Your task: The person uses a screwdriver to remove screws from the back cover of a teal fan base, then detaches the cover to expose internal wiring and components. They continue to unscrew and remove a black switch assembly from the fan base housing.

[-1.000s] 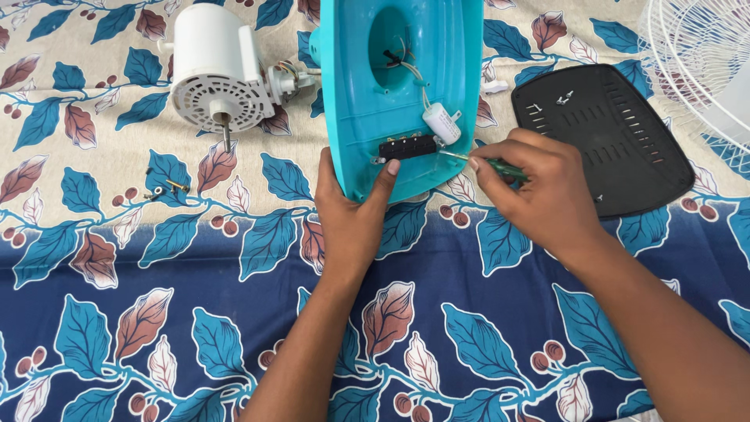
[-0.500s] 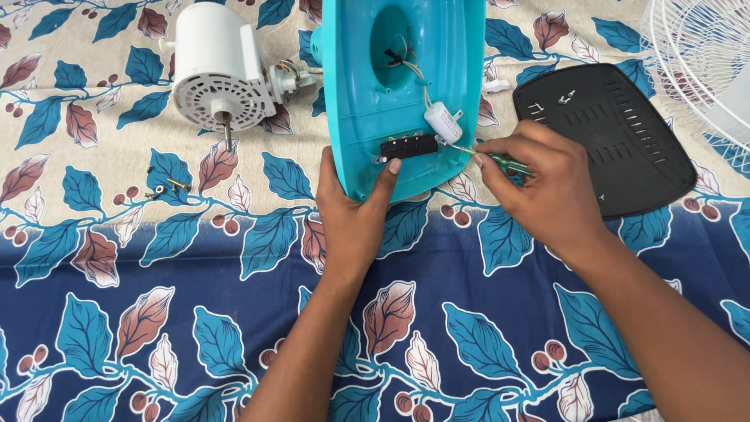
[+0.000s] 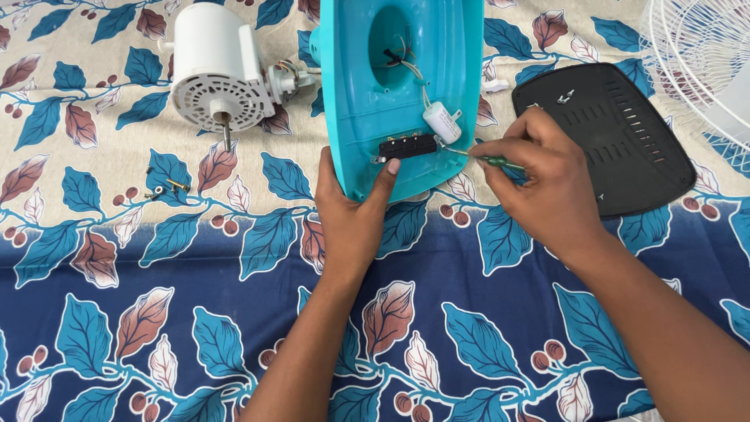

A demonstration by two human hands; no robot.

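Two hands at the turquoise fan housing (image 3: 406,86), near edge. Left hand (image 3: 351,219) grips its bottom rim, thumb up by the black switch block (image 3: 408,146). Right hand (image 3: 547,184), fingers pinched on a green screwdriver (image 3: 488,159), tip at the block's right end. Black cover (image 3: 617,141) lies right of the housing, white motor (image 3: 219,70) left; cloth below is open.
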